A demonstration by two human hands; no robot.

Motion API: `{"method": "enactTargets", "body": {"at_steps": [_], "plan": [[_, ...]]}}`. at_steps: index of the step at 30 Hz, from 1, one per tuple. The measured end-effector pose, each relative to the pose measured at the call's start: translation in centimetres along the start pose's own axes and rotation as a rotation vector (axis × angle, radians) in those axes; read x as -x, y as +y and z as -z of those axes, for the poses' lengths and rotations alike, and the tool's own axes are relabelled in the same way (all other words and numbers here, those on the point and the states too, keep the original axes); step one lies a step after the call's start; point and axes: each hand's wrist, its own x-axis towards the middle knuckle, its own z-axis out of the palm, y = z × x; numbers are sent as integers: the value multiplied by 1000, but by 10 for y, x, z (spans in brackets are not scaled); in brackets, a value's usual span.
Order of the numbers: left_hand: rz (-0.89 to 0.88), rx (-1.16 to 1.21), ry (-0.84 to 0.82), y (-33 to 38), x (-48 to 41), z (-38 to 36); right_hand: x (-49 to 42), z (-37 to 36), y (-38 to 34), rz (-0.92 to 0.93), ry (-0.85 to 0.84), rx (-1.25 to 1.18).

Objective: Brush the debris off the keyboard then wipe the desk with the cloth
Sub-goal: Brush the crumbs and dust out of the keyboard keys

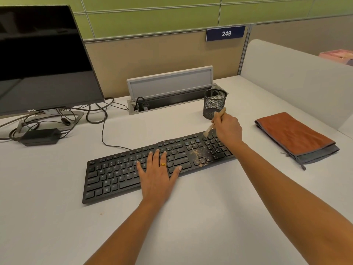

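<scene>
Your left hand (157, 172) is lying flat on the keyboard (118, 173) while your right hand (228, 129) is holding a brush (214, 121), bristles touching the far right keys beside the debris (198, 154).

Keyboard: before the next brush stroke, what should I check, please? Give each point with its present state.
1. Keyboard steadied: the left hand lies flat on the keys. Ok.
2. Grip on the brush: the right hand holds the handle. Ok.
3. Bristles touching the keys: cannot tell.
4. Debris removed: brown crumbs lie on the right-side keys. Not ok.
5. Cloth ready: folded on the desk, right of the keyboard. Ok.
</scene>
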Motion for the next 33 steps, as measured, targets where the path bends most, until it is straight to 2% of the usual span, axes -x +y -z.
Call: {"method": "enactTargets", "body": {"at_steps": [2,6,11,17,22,33], "plan": [[-3,4,-5,0,0,0,-5,3,6,-16,10,-55],[-4,1,-6,-1,-1,0,-9,5,19,-14,-210,-102],[-7,0,-10,0,-1,-1,-14,20,27,27,-45,203],[1,3,-6,0,-2,-3,-16,15,33,3,-106,103],[3,6,6,0,-1,-3,-18,15,31,-2,-48,136],[2,3,13,0,0,-1,-20,11,31,-55,-108,67]]}}
